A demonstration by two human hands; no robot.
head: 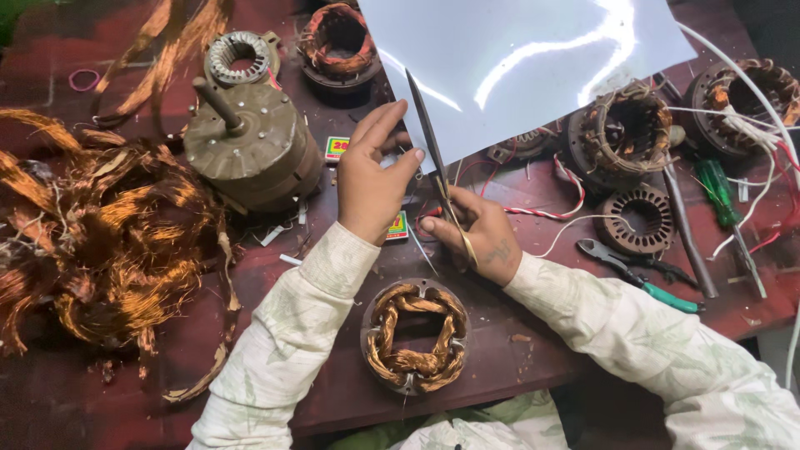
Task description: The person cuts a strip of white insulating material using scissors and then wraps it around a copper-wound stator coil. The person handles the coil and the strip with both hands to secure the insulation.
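Observation:
My right hand [477,235] grips a pair of scissors [430,142] whose long blades point up and away, their edge at the cut border of a large glossy white sheet [533,58]. My left hand [372,172] pinches the lower left corner of that sheet between thumb and fingers. Just in front of my hands, near the table's front edge, lies a round motor stator [414,335] wound with copper coils.
A heap of loose copper wire [100,242] fills the left. A brown motor with a shaft [250,146] stands behind my left hand. More stators [623,133] lie at the back and right, with green-handled pliers [642,271], a green screwdriver [721,196], a metal rod [687,229] and loose wires.

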